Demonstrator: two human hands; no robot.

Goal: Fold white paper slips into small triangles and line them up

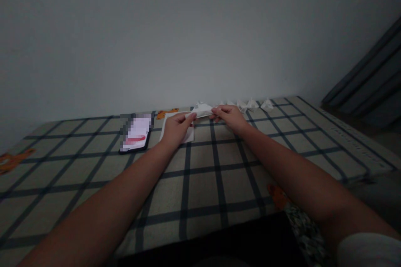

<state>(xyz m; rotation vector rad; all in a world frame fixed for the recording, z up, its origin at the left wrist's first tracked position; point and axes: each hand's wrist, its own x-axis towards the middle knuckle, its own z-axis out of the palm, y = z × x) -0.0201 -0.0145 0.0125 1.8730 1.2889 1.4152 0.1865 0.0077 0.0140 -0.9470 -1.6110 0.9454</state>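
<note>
A folded piece of white paper [203, 111] is stretched between my two hands, a little above the checked cloth. My left hand [179, 127] pinches its left end between thumb and fingers. On the right end, my right hand [229, 116] has a similar pinch. Under and beside my left hand lies a flat white sheet of paper [188, 137], partly covered by the hand. Beyond my right hand stands a row of several small folded white paper pieces [252, 104]; some are partly hidden behind the hand and the held paper.
A phone [136, 132] with its screen lit and blurred lies left of the sheet. The checked cloth [200, 192] covers the surface up to a plain grey wall [200, 33]. A dark curtain [369, 62] hangs at the right.
</note>
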